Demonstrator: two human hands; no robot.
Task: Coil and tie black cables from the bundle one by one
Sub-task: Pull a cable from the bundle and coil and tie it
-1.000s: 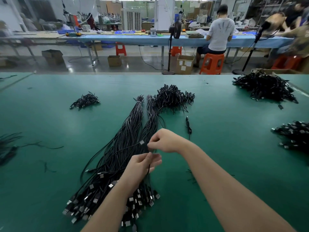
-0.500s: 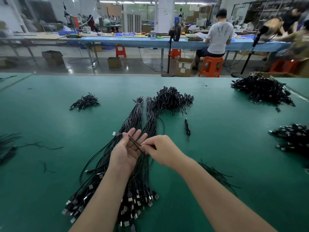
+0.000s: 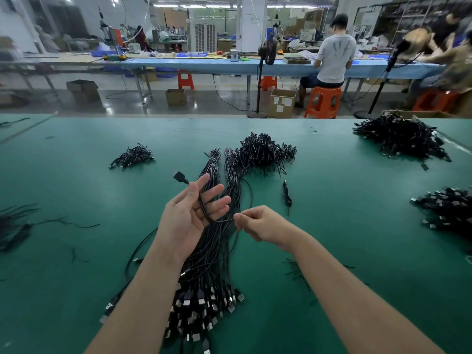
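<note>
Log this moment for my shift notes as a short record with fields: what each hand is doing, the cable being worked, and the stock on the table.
left hand: palm up, fingers spread, cable looped across them
right hand: pinching the cable beside the left palm
cable: black; its plug sticks out past the left fingers
bundle: long, lying under both hands, plug ends toward the person
finished coils: heap beyond the bundle
table: green

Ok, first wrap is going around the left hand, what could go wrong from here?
1. The left hand has its fingers spread straight, so the cable loop could slip off before it is tied.
2. The right hand pinches the cable just above the bundle; its trailing length may snag neighbouring cables and drag them along.
</note>
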